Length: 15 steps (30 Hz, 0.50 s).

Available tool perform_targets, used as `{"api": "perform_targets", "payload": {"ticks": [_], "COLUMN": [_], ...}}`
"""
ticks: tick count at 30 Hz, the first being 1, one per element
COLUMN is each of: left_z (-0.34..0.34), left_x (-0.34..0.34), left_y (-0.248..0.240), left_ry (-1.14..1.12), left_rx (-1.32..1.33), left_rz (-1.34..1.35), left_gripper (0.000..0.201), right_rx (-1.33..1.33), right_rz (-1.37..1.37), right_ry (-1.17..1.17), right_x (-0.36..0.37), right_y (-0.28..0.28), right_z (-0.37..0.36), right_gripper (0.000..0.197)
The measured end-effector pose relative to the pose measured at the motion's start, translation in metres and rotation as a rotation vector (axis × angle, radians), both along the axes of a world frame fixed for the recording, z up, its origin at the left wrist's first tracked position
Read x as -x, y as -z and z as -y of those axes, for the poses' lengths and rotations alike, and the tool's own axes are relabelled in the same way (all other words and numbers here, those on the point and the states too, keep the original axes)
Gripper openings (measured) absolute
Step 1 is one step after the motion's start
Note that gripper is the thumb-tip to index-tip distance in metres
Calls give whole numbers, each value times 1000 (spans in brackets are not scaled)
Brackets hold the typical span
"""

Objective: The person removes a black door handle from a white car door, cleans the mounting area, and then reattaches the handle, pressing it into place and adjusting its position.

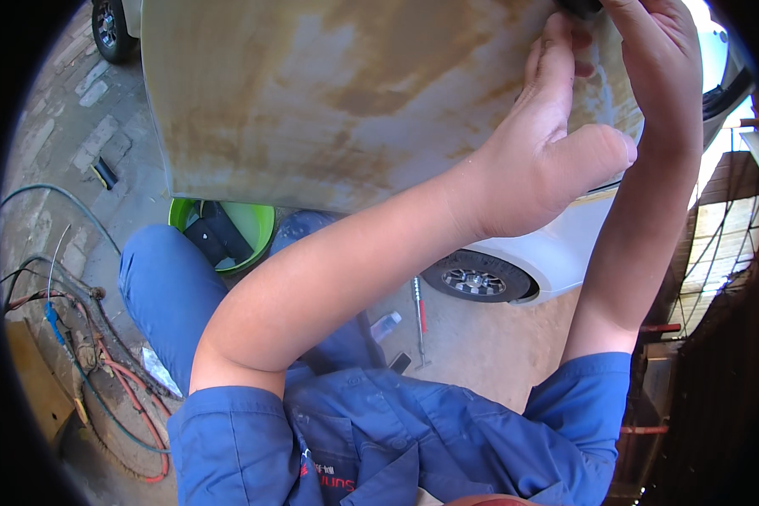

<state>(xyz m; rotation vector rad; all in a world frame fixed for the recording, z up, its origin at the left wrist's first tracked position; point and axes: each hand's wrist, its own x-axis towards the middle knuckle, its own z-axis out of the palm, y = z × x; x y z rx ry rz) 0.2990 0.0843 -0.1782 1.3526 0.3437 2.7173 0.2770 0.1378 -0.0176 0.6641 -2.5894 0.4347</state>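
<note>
A large car body panel (295, 93), mottled tan, brown and grey, spans the top of the view. My left hand (535, 160) reaches up to its right side, fingers stretched along the surface and thumb sticking out to the right. Beyond it, at the top edge, my right hand (662, 51) curls its fingers at a black object (580, 7). Most of that object is cut off by the frame, so its kind does not show. Wet-looking pale streaks mark the panel beside my fingers.
A green basin (266, 232) of cloudy water with a black item (215, 236) stands by my knee. Hoses (126, 371) lie tangled at left, near a small black block (104, 173). A red-handled tool (420, 316), a clear bottle (386, 325) and a car wheel (476, 278) are below.
</note>
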Motion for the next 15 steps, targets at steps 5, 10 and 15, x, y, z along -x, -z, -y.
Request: {"api": "perform_targets", "payload": {"ticks": [5, 10, 15], "left_z": [-14, -10, -8], "left_x": [8, 6, 12], "left_y": [8, 8, 6], "left_ry": [-192, -369, -355], "left_rx": [45, 176, 198], "left_rz": [-79, -121, -89], "left_gripper": [117, 116, 107], "right_rx": [6, -6, 44], "right_rz": [-10, -39, 46], "right_ry": [33, 39, 62], "right_x": [-3, -3, 2], "right_y": [4, 7, 4], "right_z": [1, 5, 1], "right_gripper": [21, 20, 21]}}
